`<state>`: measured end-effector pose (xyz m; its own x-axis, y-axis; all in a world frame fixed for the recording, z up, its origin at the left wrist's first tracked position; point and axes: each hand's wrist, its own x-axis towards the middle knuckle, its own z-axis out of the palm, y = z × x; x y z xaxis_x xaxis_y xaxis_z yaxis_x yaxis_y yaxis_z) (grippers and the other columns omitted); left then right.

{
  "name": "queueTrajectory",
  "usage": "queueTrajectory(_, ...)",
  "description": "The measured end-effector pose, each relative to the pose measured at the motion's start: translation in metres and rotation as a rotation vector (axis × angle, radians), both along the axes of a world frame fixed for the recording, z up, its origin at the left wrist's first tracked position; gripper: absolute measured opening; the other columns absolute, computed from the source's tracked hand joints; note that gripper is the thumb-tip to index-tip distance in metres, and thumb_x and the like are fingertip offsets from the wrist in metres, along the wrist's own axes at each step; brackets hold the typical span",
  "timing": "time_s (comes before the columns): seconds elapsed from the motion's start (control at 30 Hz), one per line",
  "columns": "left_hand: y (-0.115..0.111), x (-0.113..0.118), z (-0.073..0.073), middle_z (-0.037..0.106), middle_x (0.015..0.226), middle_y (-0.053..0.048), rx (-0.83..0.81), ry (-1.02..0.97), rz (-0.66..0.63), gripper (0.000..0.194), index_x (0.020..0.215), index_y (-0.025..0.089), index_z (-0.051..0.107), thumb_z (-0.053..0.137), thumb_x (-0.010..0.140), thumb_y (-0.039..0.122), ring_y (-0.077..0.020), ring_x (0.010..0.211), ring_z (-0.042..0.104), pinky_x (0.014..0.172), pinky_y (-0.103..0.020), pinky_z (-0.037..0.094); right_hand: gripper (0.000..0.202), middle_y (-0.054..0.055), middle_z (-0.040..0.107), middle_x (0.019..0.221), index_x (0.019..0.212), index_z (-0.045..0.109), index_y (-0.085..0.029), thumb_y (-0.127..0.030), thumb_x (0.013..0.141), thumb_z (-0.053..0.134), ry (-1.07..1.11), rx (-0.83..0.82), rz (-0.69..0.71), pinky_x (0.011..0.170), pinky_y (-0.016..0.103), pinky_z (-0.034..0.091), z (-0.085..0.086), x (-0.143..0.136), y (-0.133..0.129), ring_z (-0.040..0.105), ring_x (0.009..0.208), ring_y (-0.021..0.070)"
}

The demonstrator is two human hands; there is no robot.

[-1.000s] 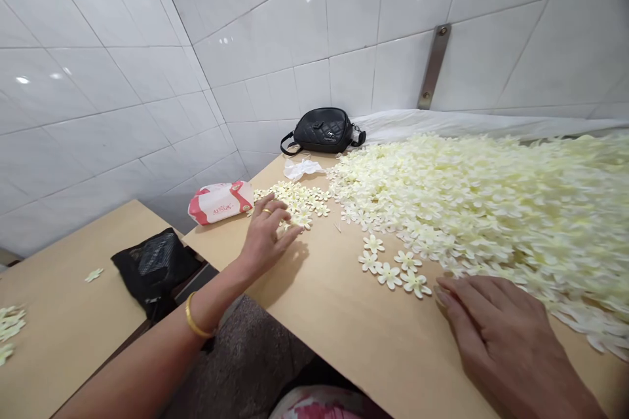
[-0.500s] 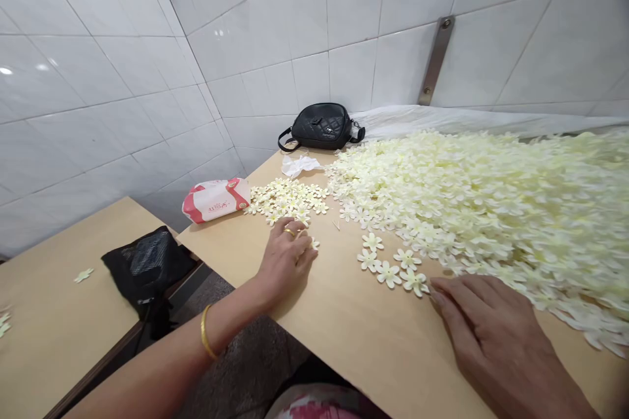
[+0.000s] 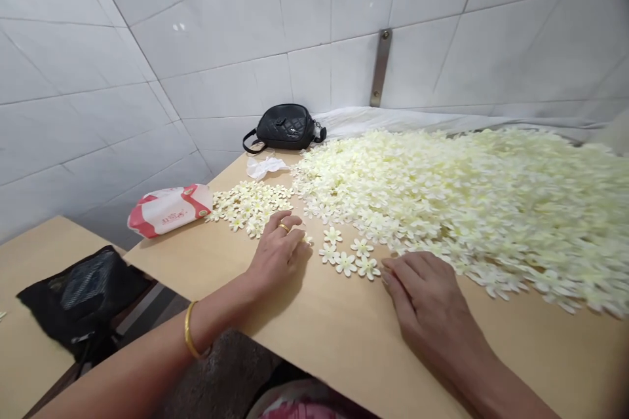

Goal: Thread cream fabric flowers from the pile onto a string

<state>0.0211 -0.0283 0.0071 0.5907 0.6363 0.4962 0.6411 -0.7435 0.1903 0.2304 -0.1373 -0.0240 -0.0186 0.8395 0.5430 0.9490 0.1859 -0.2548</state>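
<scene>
L hand (image 3: 275,252) curled over tbl (image 3: 344,334), flower (image 3: 308,239) part-hidden at its fingertips; couldn't tell if gripped. R hand (image 3: 430,294) had thumb + fingertips tog., just beside 5 loose flowers (image 3: 346,264) btwn hands. Sm. pile (image 3: 250,203) lay beyond L hand, nr pack (image 3: 170,209); big heap (image 3: 442,190) beyond R.
</scene>
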Motion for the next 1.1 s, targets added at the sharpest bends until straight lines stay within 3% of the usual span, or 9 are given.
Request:
queueTrajectory(0.3,-0.044,0.037,-0.005,0.055,0.1,-0.011,-0.03,0.003,-0.307,0.011,0.082,0.015,0.056,0.046,0.079,0.017,-0.0231,0.105,0.041,0.095,-0.042,0.035,0.018,0.006,0.054,0.075,0.086,0.058,-0.015,-0.016,0.083,0.04,0.144,-0.038,0.037,0.074,0.034,0.037,0.011,-0.003,-0.006,0.046,0.078,0.0188)
queueTrajectory(0.43,-0.059,0.035,-0.012,0.057,0.101,-0.011,-0.086,-0.017,-0.339,0.016,0.09,0.014,0.056,0.049,0.078,0.021,-0.0232,0.104,0.043,0.093,-0.041,0.037,0.019,0.006,0.057,0.079,0.089,0.058,-0.016,-0.017,0.084,0.04,0.265,-0.043,0.01,0.074,0.034,0.04,0.016,-0.002,-0.014,0.049,0.081,0.0189)
queueTrajectory(0.57,-0.071,0.023,-0.015,0.059,0.105,-0.01,-0.056,-0.039,-0.401,0.024,0.101,0.014,0.054,0.044,0.079,0.013,-0.0223,0.103,0.046,0.09,-0.041,0.038,0.025,0.006,0.06,0.085,0.099,0.056,-0.016,-0.01,0.082,0.038,0.315,-0.06,0.013,0.077,0.033,0.042,0.022,-0.01,-0.029,0.05,0.086,0.018)
queueTrajectory(0.73,-0.077,0.02,-0.02,0.055,0.116,-0.013,0.018,0.056,-0.465,0.041,0.115,0.011,0.048,0.039,0.075,0.007,-0.0267,0.112,0.041,0.092,-0.047,0.035,0.048,0.009,0.058,0.103,0.12,0.043,-0.011,-0.001,0.074,0.036,0.165,-0.049,0.146,0.088,0.038,0.035,0.019,-0.031,-0.039,0.044,0.101,0.0205)
queueTrajectory(0.87,-0.075,0.025,-0.018,0.055,0.115,-0.016,-0.02,0.042,-0.489,0.044,0.116,0.007,0.046,0.037,0.073,0.006,-0.0263,0.111,0.044,0.092,-0.047,0.036,0.052,0.009,0.06,0.105,0.122,0.041,-0.009,-0.002,0.071,0.036,0.056,-0.071,0.147,0.093,0.043,0.026,0.012,-0.038,-0.038,0.044,0.101,0.0222)
queueTrajectory(1.0,-0.073,0.028,-0.009,0.06,0.103,-0.013,-0.163,-0.04,-0.5,0.039,0.108,0.01,0.049,0.039,0.07,0.004,-0.0194,0.095,0.053,0.096,-0.042,0.034,0.053,0.009,0.06,0.108,0.123,0.042,-0.008,-0.004,0.07,0.037,-0.009,-0.069,0.164,0.095,0.042,0.023,0.006,-0.036,-0.038,0.043,0.104,0.023)
queueTrajectory(1.1,-0.07,0.029,-0.005,0.063,0.089,-0.008,-0.267,-0.075,-0.453,0.026,0.093,0.015,0.054,0.038,0.074,0.005,-0.0171,0.082,0.054,0.091,-0.04,0.037,0.054,0.009,0.059,0.111,0.123,0.043,-0.009,-0.006,0.069,0.04,-0.075,-0.082,0.168,0.096,0.044,0.021,0.005,-0.035,-0.038,0.044,0.104,0.0241)
